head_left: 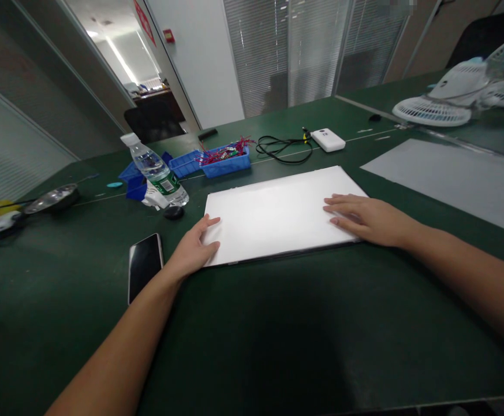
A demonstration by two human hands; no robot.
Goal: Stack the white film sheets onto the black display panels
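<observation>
A flat white rectangular panel [273, 216] lies on the dark green table [252, 329] in front of me. My left hand [197, 245] rests at its left edge, thumb and fingers apart, the fingertips over the white surface. Across the right end of the panel lies my right hand [359, 216], palm down with the fingers stretched out. Nothing is gripped in either hand. Just left of my left wrist is a dark-screened smartphone [145, 266].
Behind the panel stand a tilted-looking water bottle [159, 173], a blue bin [226, 164] of red wires, a coiled black cable [284, 149] and a white power bank [328, 140]. A grey sheet [455, 179] and white fans [446, 101] lie right; a metal lamp-like object [52, 199] sits left.
</observation>
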